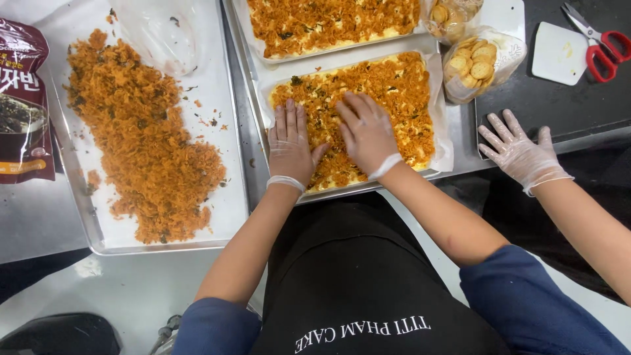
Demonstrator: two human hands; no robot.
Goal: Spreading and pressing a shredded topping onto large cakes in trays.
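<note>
We press both gloved hands flat, fingers spread, gripping nothing: left hand [289,146] & right hand [368,133] on the floss-topped cake sheet [388,92] in the near tray [256,112]. Looks soft, crumbly, prob. light; best lifted w/ the paper liner [445,154] edges.

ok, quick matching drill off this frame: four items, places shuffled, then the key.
Things:
1. scissors
2. loose floss pile
3. left hand
4. dark snack packet

Places:
A. far left edge
B. pressed flat on the topped cake sheet
C. top right, on the dark surface
D. spread over the left tray

Pairs: 1-C, 2-D, 3-B, 4-A
</note>
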